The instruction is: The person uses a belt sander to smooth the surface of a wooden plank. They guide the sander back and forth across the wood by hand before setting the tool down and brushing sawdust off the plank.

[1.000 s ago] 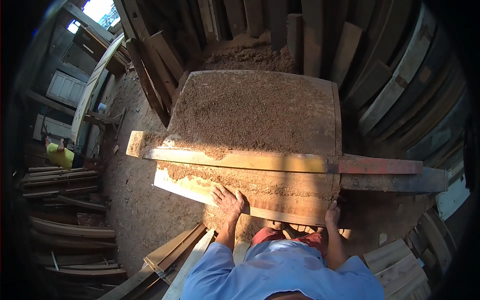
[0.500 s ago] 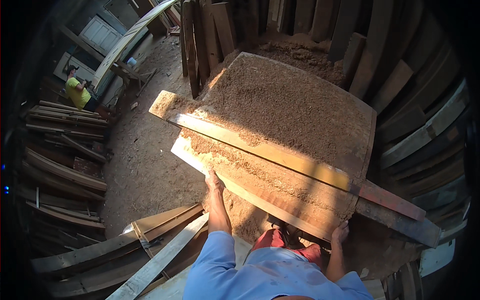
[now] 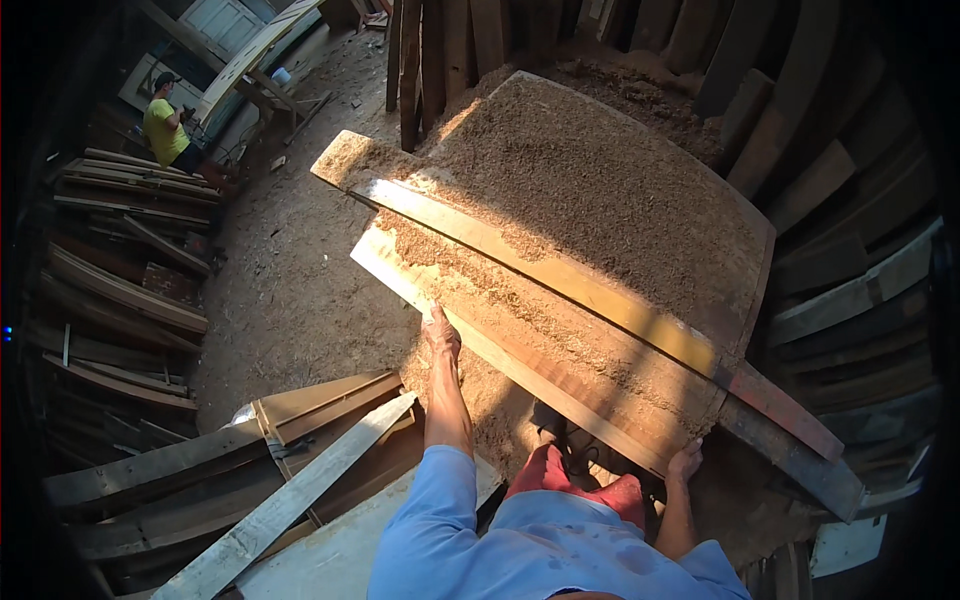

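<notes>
A wide pale wooden board (image 3: 520, 375) lies along the near side of a sawdust-covered worktable (image 3: 640, 190). My left hand (image 3: 441, 335) grips its near edge toward the left end, fingers curled around the wood. At the board's right end, my right hand (image 3: 686, 461) is closed on the corner, its fingers partly hidden. Sawdust is strewn over the board's upper face. Beyond it, a long straight wooden strip (image 3: 560, 283), yellowish in the middle and reddish at its right end, runs across the table, parallel to the board.
Dark planks (image 3: 750, 120) lean upright around the far and right sides. Stacked timber (image 3: 130, 285) lines the left. A pale plank (image 3: 300, 490) lies over boards at lower left. Far left, a person in a yellow shirt (image 3: 163, 130) stands by a long raised panel (image 3: 255, 60).
The view has shifted and turned a little. Both hands keep their hold on the board, which shows no clear movement against the table.
</notes>
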